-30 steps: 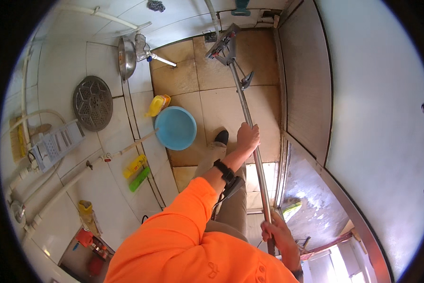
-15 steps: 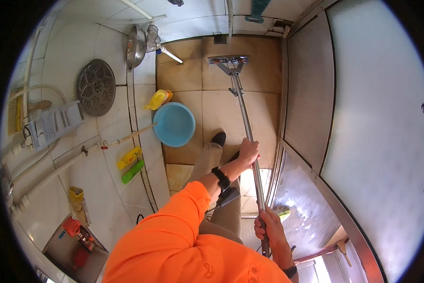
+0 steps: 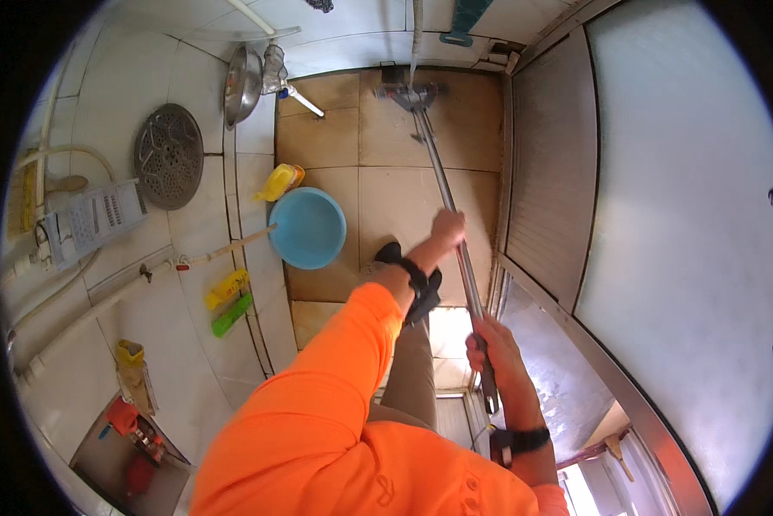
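A mop with a long grey metal pole [image 3: 439,172] slants across the tiled floor. Its wide flat head [image 3: 414,96] is smeared by motion and lies close to the far wall, beside a small dark square at the wall's foot. Partway down the pole, my left hand [image 3: 447,230] is closed round it. Lower, near the handle's end, my right hand [image 3: 496,348] also wraps the pole. A blue plastic basin [image 3: 307,228] stands on the floor left of the pole, apart from it, and a yellow bottle [image 3: 279,182] lies just beyond the basin.
Along the left wall are a pipe [image 3: 219,249], a metal bowl [image 3: 243,86], a round perforated plate [image 3: 169,156], a grater [image 3: 103,212] and yellow and green bottles [image 3: 232,316]. Frosted panels [image 3: 679,232] border the right side. My shoe [image 3: 388,251] is beside the basin.
Both hands have moved forward, pushing the mop head farther away and slightly left, up to the far wall. Both keep their grip on the pole. The view has shifted slightly.
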`<state>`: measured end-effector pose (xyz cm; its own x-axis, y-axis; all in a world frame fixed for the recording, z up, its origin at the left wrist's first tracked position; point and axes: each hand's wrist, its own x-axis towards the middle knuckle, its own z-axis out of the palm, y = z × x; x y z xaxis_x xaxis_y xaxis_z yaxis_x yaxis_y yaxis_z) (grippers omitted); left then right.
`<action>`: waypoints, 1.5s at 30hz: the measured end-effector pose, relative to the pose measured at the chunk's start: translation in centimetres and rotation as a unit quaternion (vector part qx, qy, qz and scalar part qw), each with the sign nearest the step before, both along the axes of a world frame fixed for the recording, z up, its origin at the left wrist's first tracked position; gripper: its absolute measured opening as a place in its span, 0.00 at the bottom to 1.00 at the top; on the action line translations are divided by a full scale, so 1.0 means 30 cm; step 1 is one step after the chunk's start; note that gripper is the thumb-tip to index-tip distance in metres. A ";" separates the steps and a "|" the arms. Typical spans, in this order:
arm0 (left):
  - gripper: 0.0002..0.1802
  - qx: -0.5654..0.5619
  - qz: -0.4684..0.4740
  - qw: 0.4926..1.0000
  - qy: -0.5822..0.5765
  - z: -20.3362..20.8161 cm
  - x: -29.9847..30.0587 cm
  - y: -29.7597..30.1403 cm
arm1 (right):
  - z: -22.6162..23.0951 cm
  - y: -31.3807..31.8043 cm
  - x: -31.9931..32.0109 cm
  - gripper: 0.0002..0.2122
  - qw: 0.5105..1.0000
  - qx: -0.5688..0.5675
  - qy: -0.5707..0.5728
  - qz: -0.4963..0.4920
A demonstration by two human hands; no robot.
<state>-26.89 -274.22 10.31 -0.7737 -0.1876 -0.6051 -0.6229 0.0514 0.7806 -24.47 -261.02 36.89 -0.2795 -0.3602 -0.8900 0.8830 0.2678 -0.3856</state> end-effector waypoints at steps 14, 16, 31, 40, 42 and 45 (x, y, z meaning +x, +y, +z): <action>0.14 0.169 0.181 0.967 -0.049 0.199 0.165 0.085 | 0.138 0.102 0.062 0.12 0.966 0.188 -0.109 0.140; 0.15 0.259 0.242 0.921 -0.159 0.224 0.275 0.166 | 0.175 0.171 0.112 0.16 0.957 0.219 -0.115 0.151; 0.13 0.126 0.235 0.955 -0.130 -0.044 0.208 -0.071 | -0.058 0.029 0.091 0.17 0.985 0.088 -0.015 0.144; 0.10 0.156 0.237 0.957 -0.058 -0.139 0.193 -0.030 | -0.099 0.058 0.098 0.19 0.995 0.056 -0.028 0.083; 0.09 0.219 0.254 0.939 -0.071 -0.148 0.200 -0.023 | -0.130 0.094 0.123 0.18 0.996 0.028 -0.035 0.076; 0.08 0.200 0.215 0.950 -0.107 -0.054 0.316 0.193 | -0.046 0.282 0.235 0.17 0.991 0.067 -0.024 0.116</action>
<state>-17.41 -268.43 8.70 -0.5293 -0.1798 -0.8292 -0.6656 -0.5181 0.5372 -17.41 -252.57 35.50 -0.1586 -0.2868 -0.9448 0.8085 0.5115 -0.2910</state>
